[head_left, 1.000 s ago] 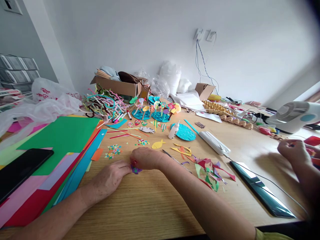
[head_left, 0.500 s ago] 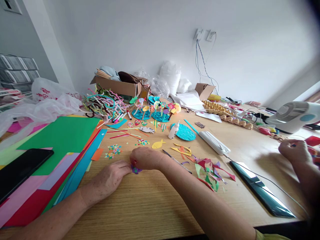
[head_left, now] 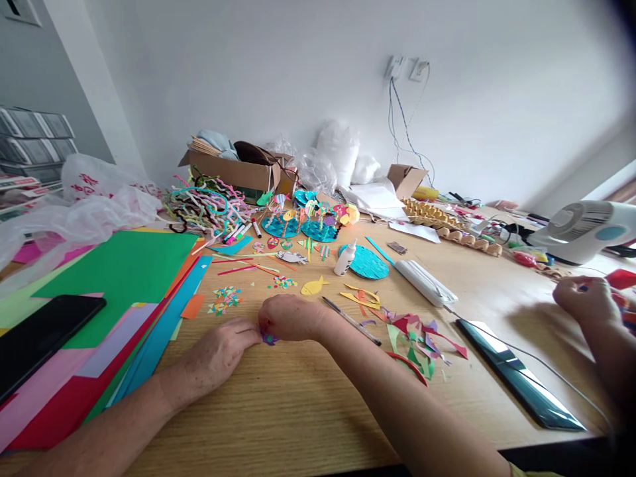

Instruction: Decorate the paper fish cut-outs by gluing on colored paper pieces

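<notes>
On the table before me, my left hand (head_left: pixel 226 348) rests with its fingers together, the tips holding the edge of a small purple paper cut-out (head_left: pixel 269 338). Over that cut-out my right hand (head_left: pixel 291 317) is curled in a pinch; its fingertips are hidden, so what they grip cannot be made out. Just beyond lie a pile of small coloured paper bits (head_left: pixel 226 300), a pile of paper dots (head_left: pixel 283 282) and a yellow paper fish (head_left: pixel 315 285). A pen (head_left: pixel 352 320) lies right of my right hand.
Stacked coloured paper (head_left: pixel 124 278) and a black phone (head_left: pixel 47 334) lie at left. A glue bottle (head_left: pixel 345 258) stands by a blue disc (head_left: pixel 368 262). Paper scraps (head_left: pixel 422 341), a white case (head_left: pixel 426 283) and a dark glossy device (head_left: pixel 519 374) are at right, with another person's hand (head_left: pixel 586 298).
My right hand has turned and lowered slightly over the purple cut-out, covering more of it. My left hand has stayed in place.
</notes>
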Motion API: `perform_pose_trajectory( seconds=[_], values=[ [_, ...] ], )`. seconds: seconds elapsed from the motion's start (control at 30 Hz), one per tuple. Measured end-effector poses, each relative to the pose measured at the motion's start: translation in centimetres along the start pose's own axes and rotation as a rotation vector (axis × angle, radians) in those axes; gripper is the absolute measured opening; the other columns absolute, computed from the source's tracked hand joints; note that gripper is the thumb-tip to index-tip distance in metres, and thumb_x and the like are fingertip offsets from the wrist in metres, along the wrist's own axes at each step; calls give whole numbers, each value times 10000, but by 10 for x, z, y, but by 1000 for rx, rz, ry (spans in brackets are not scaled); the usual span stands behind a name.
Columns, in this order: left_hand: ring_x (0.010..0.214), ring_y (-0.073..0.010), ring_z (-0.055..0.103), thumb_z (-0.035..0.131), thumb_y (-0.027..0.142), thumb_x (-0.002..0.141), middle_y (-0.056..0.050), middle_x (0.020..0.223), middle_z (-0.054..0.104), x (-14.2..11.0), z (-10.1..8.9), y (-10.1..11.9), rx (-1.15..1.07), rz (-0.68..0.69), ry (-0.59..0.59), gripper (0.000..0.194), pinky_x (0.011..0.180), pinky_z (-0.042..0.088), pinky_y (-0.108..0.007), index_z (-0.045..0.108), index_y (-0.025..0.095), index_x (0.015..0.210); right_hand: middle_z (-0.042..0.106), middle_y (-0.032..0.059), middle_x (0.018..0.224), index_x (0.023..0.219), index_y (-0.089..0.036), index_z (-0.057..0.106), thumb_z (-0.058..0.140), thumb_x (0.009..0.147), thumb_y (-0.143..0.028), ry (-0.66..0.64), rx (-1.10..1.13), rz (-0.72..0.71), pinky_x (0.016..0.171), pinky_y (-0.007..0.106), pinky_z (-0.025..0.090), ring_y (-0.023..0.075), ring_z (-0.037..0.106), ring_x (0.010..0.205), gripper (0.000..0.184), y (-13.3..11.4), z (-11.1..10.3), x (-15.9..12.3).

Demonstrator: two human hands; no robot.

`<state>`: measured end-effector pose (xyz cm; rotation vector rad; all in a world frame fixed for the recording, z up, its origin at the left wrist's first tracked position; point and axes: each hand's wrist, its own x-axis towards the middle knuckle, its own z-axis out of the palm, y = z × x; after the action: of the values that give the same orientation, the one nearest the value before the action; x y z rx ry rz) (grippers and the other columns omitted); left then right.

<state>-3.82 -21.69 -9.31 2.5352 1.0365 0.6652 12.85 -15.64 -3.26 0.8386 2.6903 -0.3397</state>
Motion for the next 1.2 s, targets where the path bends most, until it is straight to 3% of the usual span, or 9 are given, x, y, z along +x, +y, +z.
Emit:
perform_pose_trajectory(
  seconds=[0.2,0.4,0.6,0.73,0.9,1.03,1.2],
  values=[
    [977,-162,606,310,7,775,-10,1033,666,0,0,0,7,17,15,465,874,498,-304,637,234,1015,695,69,959,968,-184,698,500,771,-191,40,18,15,589,235,397,200,627,848,280,0,-1,-2],
    [973,-162,605,316,18,784,-8,1020,668,-1,0,-1,32,10,3,449,871,497,-307,636,240,1007,703,76,872,879,-165,715,522,752,-178,41,51,23,542,233,373,189,630,754,232,-1,-3,-5],
    [948,-156,601,302,-32,723,-23,963,670,-3,1,-2,65,26,33,478,859,489,-291,638,211,961,680,42,923,867,-169,687,504,762,-113,206,105,99,619,205,383,149,601,830,218,4,-16,-21],
    [917,-147,616,313,-13,738,-24,951,679,-1,-6,-4,24,-52,8,444,839,492,-276,638,200,952,656,58,938,877,-157,658,461,799,-110,363,109,209,643,226,368,158,583,849,217,6,-17,-38],
    [971,-149,598,305,-34,688,-24,995,668,10,-28,-1,47,-69,-78,491,872,465,-281,635,201,964,647,51,890,865,-168,625,429,842,-126,498,130,358,627,238,355,153,585,799,201,-4,-3,-65],
    [910,-160,603,310,-28,695,-31,930,663,26,-41,-2,167,-23,-172,470,814,467,-269,646,192,939,652,55,864,855,-173,606,431,855,-136,443,128,434,590,241,351,158,602,766,179,-11,13,-80],
    [881,-159,611,341,22,764,-31,938,678,57,-45,-14,207,-25,-184,399,789,460,-254,656,185,945,666,51,808,854,-181,580,419,865,-147,377,93,377,531,246,336,162,621,687,165,-13,35,-79]
  ],
)
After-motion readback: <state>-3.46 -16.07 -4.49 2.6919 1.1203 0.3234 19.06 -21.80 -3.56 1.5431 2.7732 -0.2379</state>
